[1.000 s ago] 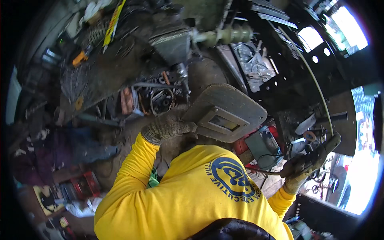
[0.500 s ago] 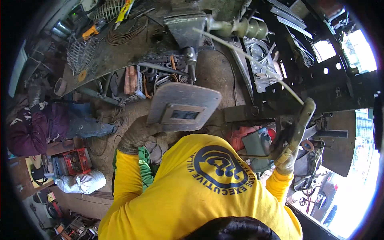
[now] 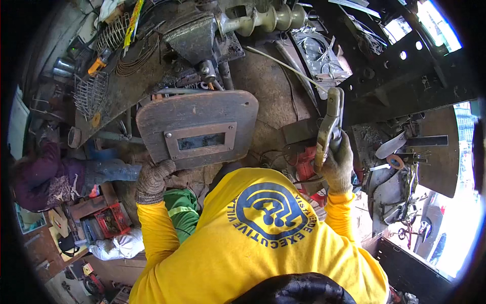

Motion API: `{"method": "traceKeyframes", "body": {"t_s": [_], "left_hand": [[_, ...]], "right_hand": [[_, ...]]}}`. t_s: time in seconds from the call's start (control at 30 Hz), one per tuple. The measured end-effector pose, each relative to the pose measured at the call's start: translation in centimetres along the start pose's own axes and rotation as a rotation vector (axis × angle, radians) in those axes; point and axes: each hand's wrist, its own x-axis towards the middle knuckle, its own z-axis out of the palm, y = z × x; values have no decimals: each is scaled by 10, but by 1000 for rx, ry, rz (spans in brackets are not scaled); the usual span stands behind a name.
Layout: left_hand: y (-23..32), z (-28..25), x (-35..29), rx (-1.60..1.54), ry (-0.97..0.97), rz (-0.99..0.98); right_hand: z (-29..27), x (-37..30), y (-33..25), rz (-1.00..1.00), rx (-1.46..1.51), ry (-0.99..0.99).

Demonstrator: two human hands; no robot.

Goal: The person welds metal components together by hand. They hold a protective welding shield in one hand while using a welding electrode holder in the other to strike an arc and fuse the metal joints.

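My left hand, in a knitted work glove, is closed on the lower left edge of a flat brown welding hand shield. A dark rectangular window sits in a bolted frame on the shield. On the right, my gloved right hand grips a worn metal electrode holder. From its jaws a long pale welding rod slants up and left, its tip free in the air. Beyond the shield stands a bench vise, with a pale auger screw beside its jaws.
On the bench lie coiled wire and a wire rack. A dark steel beam with holes crosses the right side. At left, another person is near a red crate and a white sack.
The shield has swung left and shows more squarely. My right hand has moved left and up with the electrode holder, and the rod has shifted with it. The whole view has turned somewhat.
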Motion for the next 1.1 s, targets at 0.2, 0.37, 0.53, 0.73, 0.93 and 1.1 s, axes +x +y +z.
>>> {"method": "traceKeyframes", "body": {"t_s": [0.2,0.37,0.53,0.73,0.93,1.1], "left_hand": [[5,-20,16,52,25,-70],[14,-32,19,183,18,-99],[21,-56,6,129,39,-211],[45,-66,-15,216,144,-167],[40,-74,-27,27,201,-31],[12,-99,-34,-241,254,99]], "right_hand": [[29,19,-2,-23,-21,38],[48,18,-2,80,349,-32],[25,-8,15,166,465,-115],[-8,-31,-10,-90,611,-188],[-7,-13,-39,365,987,-224],[45,21,-73,218,509,-290]]}}
